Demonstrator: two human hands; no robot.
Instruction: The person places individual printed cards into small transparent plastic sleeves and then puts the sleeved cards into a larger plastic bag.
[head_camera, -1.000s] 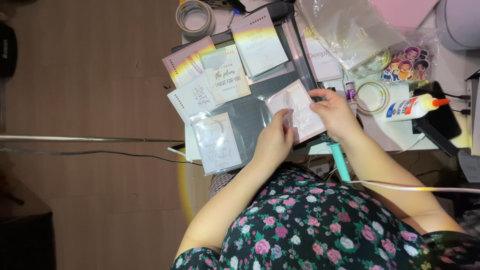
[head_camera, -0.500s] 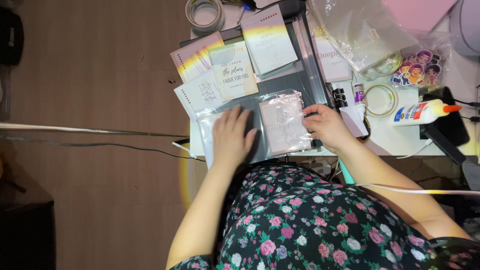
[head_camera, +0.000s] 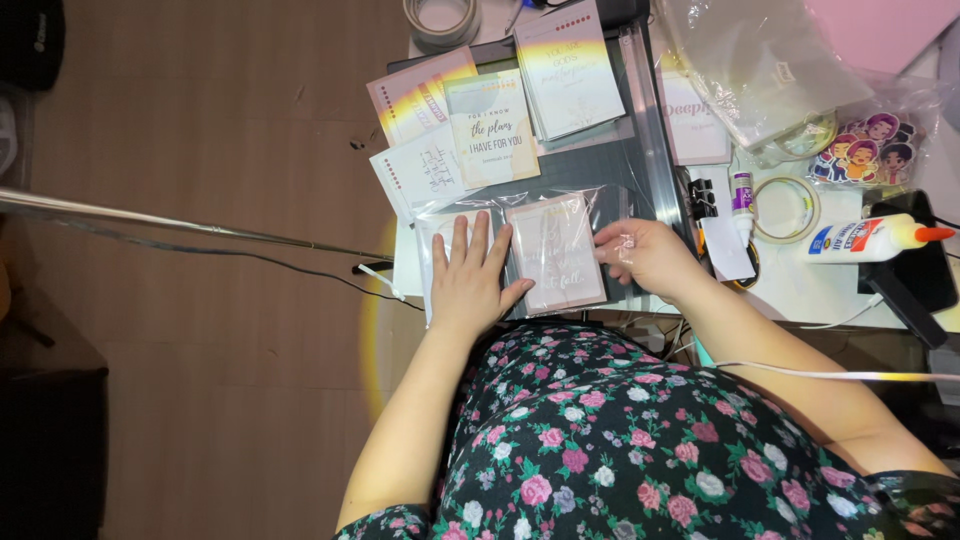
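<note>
— Pressing down, is that what the left hand (head_camera: 470, 280) is doing?

— Yes. It lies palm-down with the fingers spread wide, closed on nothing, flat on a clear plastic sleeve with a pale card inside (head_camera: 437, 232) at the near left edge of the dark grey cutting mat (head_camera: 600, 170).

— And the pink lettered card in its glossy clear sleeve (head_camera: 557, 255)?

— It lies flat on the mat, just beside the left hand's thumb and between the two hands. The right hand (head_camera: 645, 255) is at its right edge, fingers loosely curled where the plastic overhangs the card.

— Pinching the plastic?

— I cannot tell. The fingertips touch the sleeve's edge, but whether they grip it or only rest on it is hidden by the glare.

— So which step does this look like?

— My judgement: the bagging of cards, with this one already inside its sleeve and the open edge being handled. Closing that edge would call for the card to stay square in the sleeve and the flap to fold without creasing, so a steadying hand matters.

— What lies around?

— A fan of printed cards in pink, cream and white (head_camera: 490, 130) at the far side of the mat, and to the right a black binder clip (head_camera: 700, 197), a roll of clear tape (head_camera: 785, 208) and a white glue bottle with an orange cap (head_camera: 870, 238).
</note>
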